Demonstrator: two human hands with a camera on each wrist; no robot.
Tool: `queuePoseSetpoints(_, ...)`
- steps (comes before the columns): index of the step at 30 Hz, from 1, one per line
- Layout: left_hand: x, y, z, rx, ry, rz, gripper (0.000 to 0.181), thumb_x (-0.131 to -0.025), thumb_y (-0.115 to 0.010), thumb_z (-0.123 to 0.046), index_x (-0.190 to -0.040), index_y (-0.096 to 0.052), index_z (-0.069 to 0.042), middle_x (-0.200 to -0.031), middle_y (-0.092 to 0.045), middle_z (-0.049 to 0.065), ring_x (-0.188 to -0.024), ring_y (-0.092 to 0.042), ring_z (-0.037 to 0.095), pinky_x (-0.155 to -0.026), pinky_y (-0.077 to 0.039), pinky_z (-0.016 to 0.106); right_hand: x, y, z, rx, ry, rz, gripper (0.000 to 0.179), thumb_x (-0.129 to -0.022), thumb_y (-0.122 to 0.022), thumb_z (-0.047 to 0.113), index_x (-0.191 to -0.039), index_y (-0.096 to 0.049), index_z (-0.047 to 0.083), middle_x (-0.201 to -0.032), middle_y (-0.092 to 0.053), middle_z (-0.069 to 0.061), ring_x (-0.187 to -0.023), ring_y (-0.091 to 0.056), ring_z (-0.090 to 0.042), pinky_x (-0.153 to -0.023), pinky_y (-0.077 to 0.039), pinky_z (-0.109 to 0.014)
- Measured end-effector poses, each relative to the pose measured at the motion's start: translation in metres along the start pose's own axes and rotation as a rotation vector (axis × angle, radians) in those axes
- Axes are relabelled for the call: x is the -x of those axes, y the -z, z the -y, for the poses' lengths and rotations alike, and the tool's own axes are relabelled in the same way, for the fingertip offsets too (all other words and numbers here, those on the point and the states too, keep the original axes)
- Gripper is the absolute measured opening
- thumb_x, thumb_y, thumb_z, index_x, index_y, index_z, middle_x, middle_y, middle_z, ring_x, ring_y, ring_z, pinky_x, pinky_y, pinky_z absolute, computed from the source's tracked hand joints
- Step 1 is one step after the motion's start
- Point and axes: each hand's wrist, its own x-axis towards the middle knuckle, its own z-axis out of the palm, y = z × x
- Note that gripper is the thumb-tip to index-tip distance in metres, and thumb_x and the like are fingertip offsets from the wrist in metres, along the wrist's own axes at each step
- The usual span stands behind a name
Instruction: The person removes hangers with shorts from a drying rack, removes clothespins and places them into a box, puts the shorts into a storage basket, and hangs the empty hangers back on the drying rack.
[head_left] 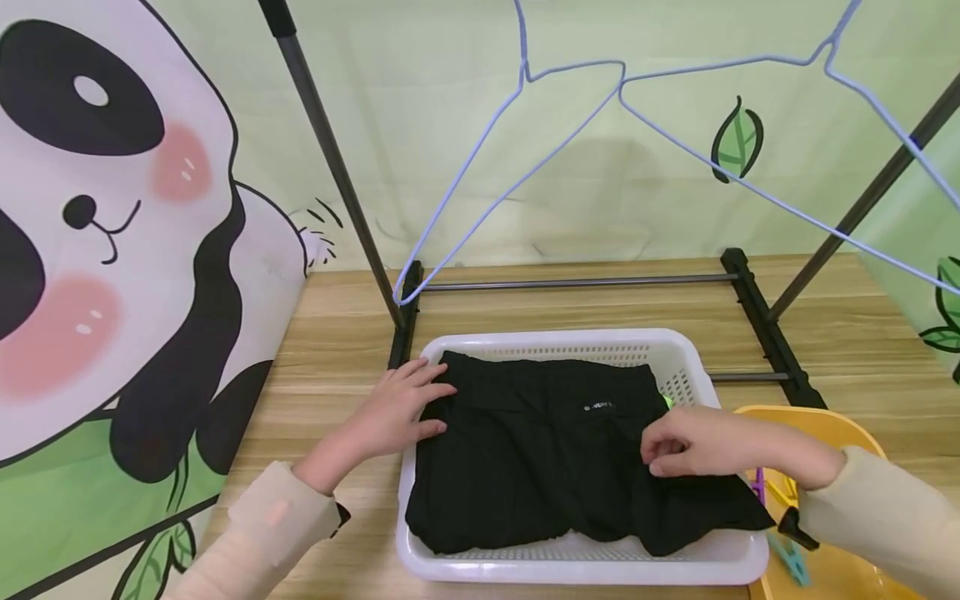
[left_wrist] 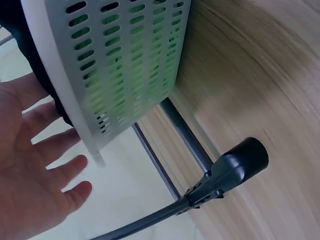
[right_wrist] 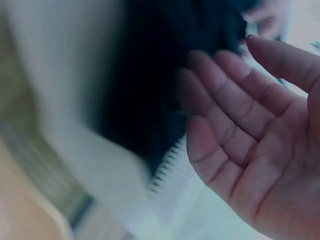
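Note:
A black garment with a waistband and small white lettering, apparently a pair of pants, lies spread over a white perforated basket. My left hand is at the garment's upper left corner, fingers straight and spread; the left wrist view shows them beside the basket's rim. Above the garment's right side is my right hand, its fingers loosely bent. In the right wrist view its palm faces the camera and holds nothing. Something green shows through the basket's holes.
Blue wire hangers hang in front, over the basket's far side. Behind it stands a dark rack base on the wood-grain surface. A yellow basin with colored clips, one teal clip among them, sits at right. A panda picture covers the left.

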Motion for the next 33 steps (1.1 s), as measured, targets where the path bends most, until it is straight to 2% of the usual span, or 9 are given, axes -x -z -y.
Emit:
queuePoseSetpoints(3, 0.000, 0.004, 0.002, 0.028, -0.029, -0.101, 0.029, -0.078, -0.066, -0.023, -0.104, -0.063, -0.010, -0.123, -0.053, 0.014, -0.121, -0.039, 0.037, -0.096, -0.031, 0.054, 0.017, 0.009, 0.010, -0.035, -0.005, 0.022, 0.015, -0.084, -0.058, 0.020, -0.071, -0.060, 0.014, -0.059, -0.053, 0.011, -0.051, -0.043, 0.005, -0.047, -0.041, -0.017)
queuePoseSetpoints(6, 0.001, 0.008, 0.004, 0.046, -0.046, -0.144, 0.018, -0.077, -0.066, -0.016, -0.094, -0.065, -0.009, -0.113, -0.059, 0.012, -0.116, -0.044, 0.035, -0.096, -0.033, 0.050, 0.027, 0.007, 0.018, -0.040, -0.072, 0.108, 0.017, -0.083, -0.059, 0.020, -0.066, -0.060, 0.015, -0.054, -0.047, 0.014, -0.047, -0.039, 0.005, -0.044, -0.037, -0.015)
queuePoseSetpoints(12, 0.001, 0.013, 0.006, 0.027, -0.013, -0.006, 0.018, -0.076, -0.066, -0.016, -0.093, -0.065, -0.010, -0.112, -0.059, 0.010, -0.116, -0.043, 0.036, -0.094, -0.034, 0.051, 0.013, -0.013, 0.018, 0.171, -0.280, 0.110, 0.020, -0.078, -0.064, 0.025, -0.059, -0.058, 0.021, -0.049, -0.039, 0.014, -0.044, -0.037, 0.000, -0.044, -0.031, -0.016)
queuePoseSetpoints(15, -0.001, 0.010, 0.005, 0.005, 0.004, 0.048, 0.021, -0.076, -0.066, -0.018, -0.096, -0.066, -0.011, -0.115, -0.058, 0.010, -0.119, -0.039, 0.038, -0.092, -0.034, 0.056, 0.002, -0.022, 0.012, 0.255, -0.330, 0.120, 0.021, -0.076, -0.065, 0.027, -0.057, -0.057, 0.021, -0.049, -0.041, 0.011, -0.045, -0.038, -0.004, -0.045, -0.031, -0.018)
queuePoseSetpoints(21, -0.004, 0.001, 0.001, -0.006, 0.025, 0.020, 0.022, -0.077, -0.066, -0.017, -0.099, -0.066, -0.012, -0.118, -0.057, 0.010, -0.121, -0.037, 0.038, -0.090, -0.033, 0.058, -0.012, -0.035, -0.003, 0.246, -0.376, 0.222, 0.013, -0.074, -0.067, 0.024, -0.066, -0.059, 0.017, -0.058, -0.048, 0.009, -0.054, -0.041, -0.007, -0.052, -0.035, -0.021)
queuePoseSetpoints(24, -0.004, -0.003, 0.001, -0.002, 0.003, -0.026, 0.023, -0.079, -0.065, -0.019, -0.100, -0.065, -0.013, -0.117, -0.058, 0.009, -0.120, -0.039, 0.036, -0.090, -0.034, 0.057, -0.014, -0.035, -0.007, 0.203, -0.397, 0.242, 0.011, -0.074, -0.067, 0.024, -0.069, -0.060, 0.018, -0.061, -0.048, 0.009, -0.056, -0.042, -0.007, -0.053, -0.035, -0.021)
queuePoseSetpoints(27, -0.002, -0.003, 0.004, 0.071, -0.037, -0.113, 0.022, -0.081, -0.063, -0.019, -0.101, -0.064, -0.011, -0.110, -0.061, 0.007, -0.112, -0.049, 0.029, -0.090, -0.039, 0.048, -0.010, -0.024, -0.007, 0.118, -0.326, 0.206, 0.010, -0.077, -0.065, 0.024, -0.072, -0.060, 0.017, -0.061, -0.049, 0.010, -0.056, -0.042, -0.004, -0.053, -0.037, -0.019)
queuePoseSetpoints(30, -0.001, 0.003, 0.012, 0.174, -0.058, -0.246, 0.019, -0.083, -0.061, -0.016, -0.101, -0.064, -0.009, -0.102, -0.064, 0.005, -0.100, -0.056, 0.021, -0.087, -0.043, 0.038, -0.001, -0.006, -0.007, 0.075, -0.187, 0.097, 0.011, -0.081, -0.061, 0.026, -0.079, -0.062, 0.015, -0.069, -0.056, 0.011, -0.061, -0.047, -0.001, -0.057, -0.042, -0.018)
queuePoseSetpoints(33, -0.003, 0.013, 0.023, 0.238, -0.037, -0.410, 0.016, -0.083, -0.059, -0.011, -0.097, -0.066, -0.007, -0.095, -0.066, 0.006, -0.093, -0.059, 0.021, -0.083, -0.046, 0.037, 0.008, 0.017, -0.004, 0.140, -0.097, -0.060, 0.019, -0.085, -0.057, 0.026, -0.091, -0.063, 0.009, -0.083, -0.064, 0.005, -0.071, -0.055, -0.004, -0.063, -0.049, -0.023)
